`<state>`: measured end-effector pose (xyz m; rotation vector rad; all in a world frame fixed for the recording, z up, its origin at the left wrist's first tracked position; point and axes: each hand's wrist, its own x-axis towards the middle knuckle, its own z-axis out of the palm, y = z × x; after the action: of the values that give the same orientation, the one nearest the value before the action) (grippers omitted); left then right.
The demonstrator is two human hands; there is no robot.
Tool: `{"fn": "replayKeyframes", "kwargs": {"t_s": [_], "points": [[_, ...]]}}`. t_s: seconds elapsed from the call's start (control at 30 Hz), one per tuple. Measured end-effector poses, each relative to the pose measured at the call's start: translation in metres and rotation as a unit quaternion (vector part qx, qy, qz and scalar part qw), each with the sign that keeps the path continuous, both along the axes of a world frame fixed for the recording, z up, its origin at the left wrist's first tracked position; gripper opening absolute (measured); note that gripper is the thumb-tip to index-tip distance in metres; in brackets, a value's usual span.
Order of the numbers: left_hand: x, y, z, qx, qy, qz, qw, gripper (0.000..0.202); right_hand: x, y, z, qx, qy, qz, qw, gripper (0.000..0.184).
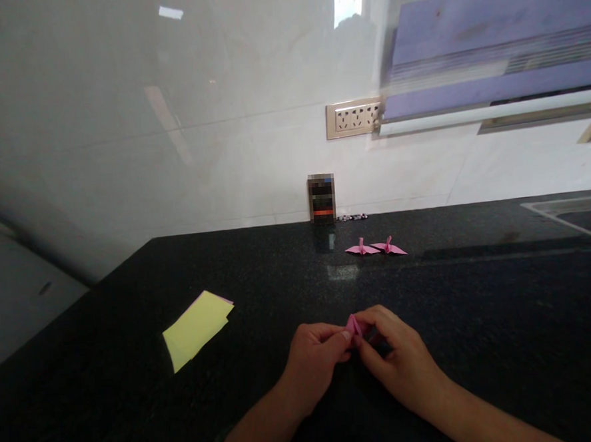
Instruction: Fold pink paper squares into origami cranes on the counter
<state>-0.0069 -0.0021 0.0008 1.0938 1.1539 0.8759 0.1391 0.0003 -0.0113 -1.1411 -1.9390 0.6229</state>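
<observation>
A small piece of folded pink paper (353, 323) is pinched between my two hands, low above the black countertop (259, 276). My left hand (316, 353) grips its left side between thumb and fingers. From the right, the thumb and index finger of my right hand (398, 348) close on its other side. Fingers cover much of the paper, so its full shape is hidden. Farther back, two finished pink paper cranes sit side by side, the left crane (362, 248) nearly touching the right crane (388, 247).
Yellow paper sheets (197, 330) lie in a stack at the left, with a purplish edge beneath. A dark blurred-out box (321, 199) stands against the wall beside a beaded string (353, 217). A socket panel (354, 117) is on the wall. A sink edge (550, 215) shows at far right.
</observation>
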Motion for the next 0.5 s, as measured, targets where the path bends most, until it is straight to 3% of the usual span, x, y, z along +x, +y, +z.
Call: {"fn": "replayKeyframes", "kwargs": {"t_s": [0.27, 0.4, 0.5], "points": [[-0.0029, 0.0039, 0.0004, -0.044, -0.043, 0.038, 0.997, 0.021, 0.0028, 0.0049, 0.0024, -0.103, 0.095, 0.030, 0.990, 0.017], [-0.0040, 0.0044, -0.0008, -0.055, -0.061, 0.027, 0.996, 0.019, 0.0034, 0.0081, -0.0028, -0.238, 0.171, 0.044, 0.955, 0.019], [-0.0041, 0.0038, -0.0019, -0.020, -0.039, 0.008, 0.999, 0.018, 0.0036, 0.0085, -0.0033, -0.277, 0.202, 0.074, 0.936, 0.020]]}}
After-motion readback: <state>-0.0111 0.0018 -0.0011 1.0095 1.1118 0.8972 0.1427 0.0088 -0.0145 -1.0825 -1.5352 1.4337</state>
